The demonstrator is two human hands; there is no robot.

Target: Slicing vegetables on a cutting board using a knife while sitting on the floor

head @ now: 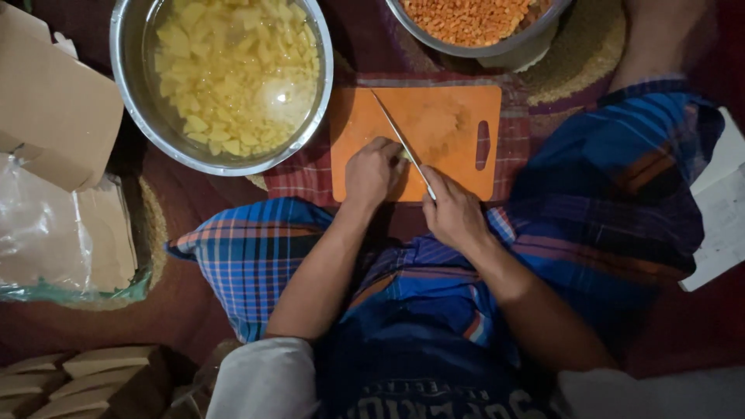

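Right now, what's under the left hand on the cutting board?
The left hand presses on the orange cutting board. A small pale yellow piece shows at its fingertips, beside the knife held by the right hand. Whatever else lies beneath is covered by the hand.

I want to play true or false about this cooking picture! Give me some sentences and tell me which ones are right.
1. The right hand holds a knife. True.
2. The cutting board is green. False: it is orange.
3. The big metal bowl holds pale yellow pieces in water. True.
4. The left hand is inside the big bowl. False: it rests on the cutting board, beside the knife blade.
5. The second bowl, at the top, holds small orange bits. True.
6. The person sits at a high table. False: the board lies low, by plaid-covered legs.
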